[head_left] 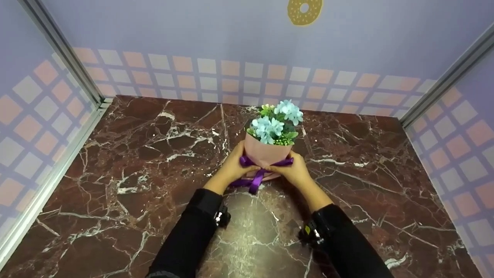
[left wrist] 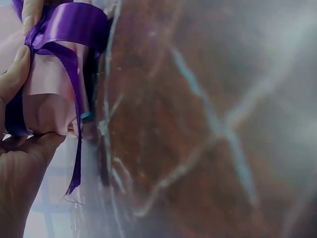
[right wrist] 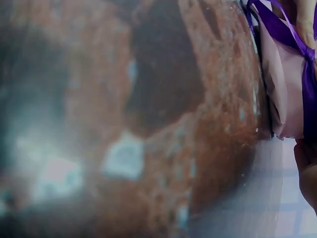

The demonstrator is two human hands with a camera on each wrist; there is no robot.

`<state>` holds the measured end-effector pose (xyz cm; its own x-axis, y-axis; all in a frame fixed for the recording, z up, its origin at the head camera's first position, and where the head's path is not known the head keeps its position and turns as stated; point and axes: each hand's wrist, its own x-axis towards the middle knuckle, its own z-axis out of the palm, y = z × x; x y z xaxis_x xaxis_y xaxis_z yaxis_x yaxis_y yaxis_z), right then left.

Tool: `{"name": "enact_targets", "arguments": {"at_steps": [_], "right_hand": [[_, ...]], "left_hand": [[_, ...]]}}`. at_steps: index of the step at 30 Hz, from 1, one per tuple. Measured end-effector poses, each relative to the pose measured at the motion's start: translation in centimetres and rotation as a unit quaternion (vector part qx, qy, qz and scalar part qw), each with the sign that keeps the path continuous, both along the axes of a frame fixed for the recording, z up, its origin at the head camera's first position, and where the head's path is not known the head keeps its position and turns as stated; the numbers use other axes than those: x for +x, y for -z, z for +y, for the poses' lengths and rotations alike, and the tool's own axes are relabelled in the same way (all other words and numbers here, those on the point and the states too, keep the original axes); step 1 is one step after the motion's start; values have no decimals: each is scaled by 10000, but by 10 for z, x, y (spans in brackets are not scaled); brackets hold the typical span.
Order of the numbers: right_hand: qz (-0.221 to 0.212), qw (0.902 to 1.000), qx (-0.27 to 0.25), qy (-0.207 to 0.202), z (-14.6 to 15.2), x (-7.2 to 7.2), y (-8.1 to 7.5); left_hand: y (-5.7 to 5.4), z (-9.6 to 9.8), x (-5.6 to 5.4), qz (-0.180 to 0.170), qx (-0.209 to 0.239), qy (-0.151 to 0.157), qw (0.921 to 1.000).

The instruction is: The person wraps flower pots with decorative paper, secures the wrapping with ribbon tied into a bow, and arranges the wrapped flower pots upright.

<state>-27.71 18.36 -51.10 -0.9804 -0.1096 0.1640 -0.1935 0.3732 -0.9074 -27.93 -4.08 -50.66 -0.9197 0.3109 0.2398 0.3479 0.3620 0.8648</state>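
Note:
A small bouquet in pink wrapping paper stands upright at the middle of the marbled table, with pale blue blossoms and green leaves at its top. A purple ribbon is tied round its waist, its tails hanging in front. My left hand grips the bouquet's left side, and my right hand grips its right side. Both thumbs meet at the ribbon's knot in front. In the left wrist view, the left thumb presses beside the knot. The other fingers are mostly hidden behind the wrapping.
The brown marbled table spreads out on all sides of the bouquet. A lilac wall with pink and white squares closes off the back, and similar panels stand at left and right. A metal strip runs along the left edge.

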Motion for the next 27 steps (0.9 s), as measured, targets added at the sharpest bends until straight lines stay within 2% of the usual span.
{"name": "enact_targets", "arguments": {"at_steps": [7, 13, 16, 21, 24, 27], "right_hand": [[111, 9999, -55, -8, -4, 6, 8], [35, 9999, 112, -1, -5, 5, 4], [7, 9998, 214, -38, -5, 2, 0], [-203, 9997, 77, -82, -5, -2, -6], [-242, 9995, -137, -124, -5, -2, -8], [-212, 9989, -337, -240, -7, -2, -9]], "left_hand": [[4, -4, 5, 98, -250, -55, 9996], [1, -5, 2, -206, -381, 9, 9991], [-3, -4, -2, -281, -405, 26, 9988], [-13, -1, -6, -415, -413, -9, 9983], [-19, 1, -8, -654, -516, -140, 9964], [-25, 2, -8, -722, -754, -361, 9939]]}}
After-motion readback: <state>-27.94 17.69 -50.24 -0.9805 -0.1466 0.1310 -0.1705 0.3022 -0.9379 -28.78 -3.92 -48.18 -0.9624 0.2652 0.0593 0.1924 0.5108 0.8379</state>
